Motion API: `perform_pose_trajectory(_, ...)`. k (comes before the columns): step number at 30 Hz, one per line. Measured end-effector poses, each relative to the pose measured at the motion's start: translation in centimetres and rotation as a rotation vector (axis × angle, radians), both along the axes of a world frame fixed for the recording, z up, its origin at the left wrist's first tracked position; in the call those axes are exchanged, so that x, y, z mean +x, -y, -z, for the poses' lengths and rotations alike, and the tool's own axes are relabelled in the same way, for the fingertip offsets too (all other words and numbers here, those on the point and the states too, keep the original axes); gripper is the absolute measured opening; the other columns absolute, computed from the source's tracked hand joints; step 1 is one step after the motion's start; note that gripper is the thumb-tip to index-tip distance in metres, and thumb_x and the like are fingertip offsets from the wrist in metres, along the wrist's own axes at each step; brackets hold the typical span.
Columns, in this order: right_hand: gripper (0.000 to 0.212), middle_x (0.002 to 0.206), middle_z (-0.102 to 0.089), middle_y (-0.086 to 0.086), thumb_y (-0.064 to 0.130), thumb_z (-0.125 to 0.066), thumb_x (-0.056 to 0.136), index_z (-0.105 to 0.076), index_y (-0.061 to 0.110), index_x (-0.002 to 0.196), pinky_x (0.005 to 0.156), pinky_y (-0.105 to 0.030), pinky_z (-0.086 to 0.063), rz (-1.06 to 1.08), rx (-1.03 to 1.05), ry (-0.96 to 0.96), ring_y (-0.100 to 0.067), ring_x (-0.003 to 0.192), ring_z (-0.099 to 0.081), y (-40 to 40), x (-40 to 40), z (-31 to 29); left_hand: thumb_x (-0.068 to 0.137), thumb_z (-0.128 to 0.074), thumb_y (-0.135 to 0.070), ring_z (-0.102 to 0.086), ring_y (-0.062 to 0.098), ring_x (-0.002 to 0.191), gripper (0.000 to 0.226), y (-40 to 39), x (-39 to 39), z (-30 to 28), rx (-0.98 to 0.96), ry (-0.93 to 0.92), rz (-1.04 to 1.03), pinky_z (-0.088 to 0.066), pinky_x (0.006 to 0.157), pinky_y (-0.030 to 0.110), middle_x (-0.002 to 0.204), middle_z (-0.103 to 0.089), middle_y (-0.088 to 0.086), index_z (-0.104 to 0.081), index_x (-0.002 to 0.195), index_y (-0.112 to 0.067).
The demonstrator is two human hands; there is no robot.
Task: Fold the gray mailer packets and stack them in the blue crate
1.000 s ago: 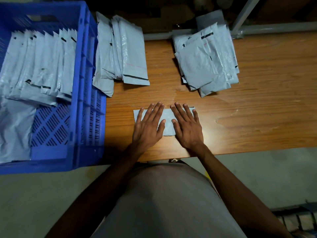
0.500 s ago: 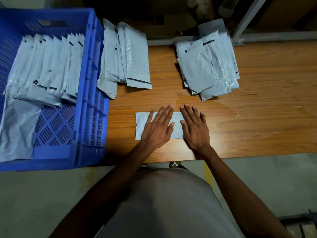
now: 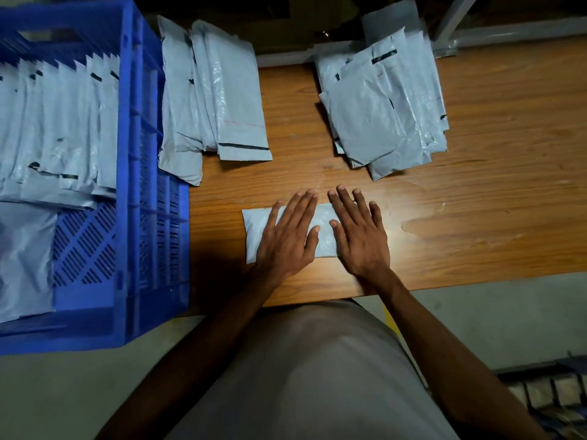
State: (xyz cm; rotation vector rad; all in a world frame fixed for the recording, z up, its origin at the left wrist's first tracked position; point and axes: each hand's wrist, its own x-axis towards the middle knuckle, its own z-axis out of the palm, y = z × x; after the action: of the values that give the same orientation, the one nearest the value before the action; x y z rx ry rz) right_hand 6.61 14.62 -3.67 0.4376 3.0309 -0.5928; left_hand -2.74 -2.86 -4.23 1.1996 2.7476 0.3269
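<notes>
Near the tabletop's (image 3: pixel 476 217) front edge, the left hand (image 3: pixel 286 239) and right hand (image 3: pixel 360 236), grips released and flat, press a folded gray plastic mailer packet (image 3: pixel 322 231), likely to set its crease before the blue slatted plastic crate (image 3: pixel 143 185).

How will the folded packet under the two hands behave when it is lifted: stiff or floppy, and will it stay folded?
The packet is thin, crinkled plastic film, so it will probably sag when lifted. It looks puffed, and both hands, left and right, press it flat, so the fold may spring open. Its glossy surface could slide on the table.
</notes>
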Motion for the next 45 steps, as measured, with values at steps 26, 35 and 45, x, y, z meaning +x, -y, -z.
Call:
perform_pose_trajectory(26,0.072,0.161,-0.043,-0.003,0.031,-0.041,0.086,-0.043,0.018,0.156,0.118,-0.063,-0.023,-0.071,-0.315,-0.195,-0.023,0.154,-0.033,1.4,4.6,-0.6,0.078,-0.065,-0.017,-0.037,0.022,0.148,0.081,8.8,2.0,-1.6,0.366,0.26,-0.244,-0.037,0.119,0.048,0.16,-0.038,0.003,-0.042,0.156,-0.018)
perform_pose_trajectory(35,0.048,0.117,-0.072,0.0,0.029,-0.062,0.102,-0.052,0.029,0.149,0.088,-0.033,-0.056,0.231,-0.674,-0.394,-0.014,0.105,-0.068,0.6,2.8,-4.2,0.097,-0.064,-0.049,-0.065,0.015,0.098,0.047,8.2,1.5,-4.4,0.714,0.343,-0.536,-0.055,0.086,0.04,0.108,-0.068,-0.003,-0.053,0.139,-0.031)
perform_pose_trajectory(45,0.055,0.16,-0.039,-0.012,0.034,-0.046,0.108,-0.037,0.017,0.16,0.116,-0.05,-0.032,0.097,-0.106,-0.306,-0.029,0.148,-0.036,3.0,0.8,-1.8,0.103,-0.047,-0.044,-0.036,0.032,0.143,0.062,7.0,0.4,-2.5,0.224,-0.005,-0.442,-0.04,0.113,0.05,0.153,-0.041,0.015,-0.036,0.158,-0.015)
